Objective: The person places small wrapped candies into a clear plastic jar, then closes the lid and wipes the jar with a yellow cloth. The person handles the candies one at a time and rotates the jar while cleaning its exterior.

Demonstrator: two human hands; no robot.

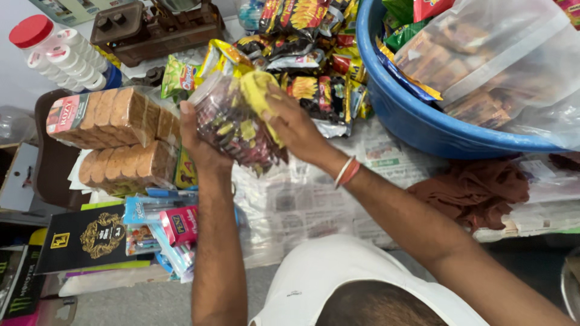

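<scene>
Candy jar point(232, 124), clear plastic and packed with wrapped sweets, sits tilted above the newspaper-covered worktop point(314, 199). Left hand point(202, 145) wraps its grip around the jar's side; right hand point(293, 124) presses a yellow cloth point(257, 90) against it. Blue tub point(411, 115) lies at three o'clock, biscuit packs point(115, 136) at nine.

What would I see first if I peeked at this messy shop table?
First, the clear plastic jar full of colourful wrapped sweets in the middle: the left hand holds its side while the right hand presses a yellow cloth on top. To the right sits a big blue plastic tub heaped with snack bags. To the left lie stacked packs of round brown rusks.
</scene>
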